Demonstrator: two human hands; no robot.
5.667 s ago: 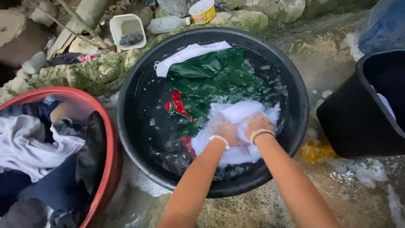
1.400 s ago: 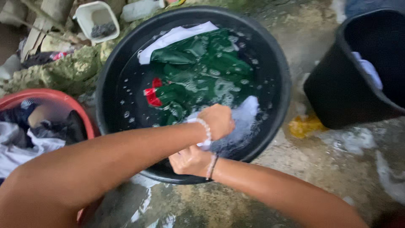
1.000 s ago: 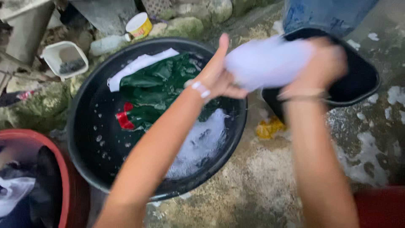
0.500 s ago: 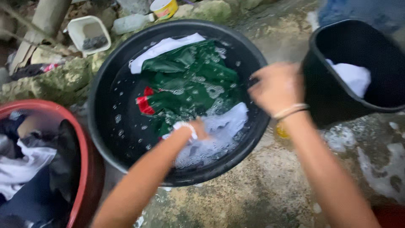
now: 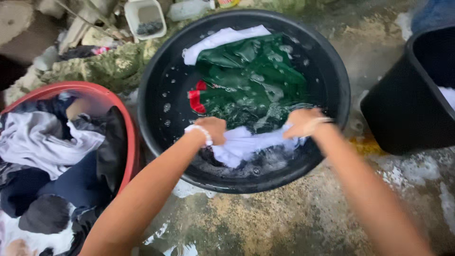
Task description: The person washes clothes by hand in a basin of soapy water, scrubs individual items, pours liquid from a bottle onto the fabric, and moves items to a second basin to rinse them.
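Both hands are now gripping one wet white cloth garment (image 5: 246, 144); half a second ago only the left hand (image 5: 214, 131) was on it while the right hand (image 5: 300, 123) was hovering near the black bucket (image 5: 407, 114). Each fist is closing on an end of the cloth, which is stretching between them, its long axis running from grip to grip, left to right, just above the soapy water at the near edge of the round black plastic basin (image 5: 327, 61). Beyond the grips, a green garment (image 5: 251, 78) is soaking. Sodden, the cloth is probably handling limp, heavy and slippery, so bunched ends are giving the surest hold.
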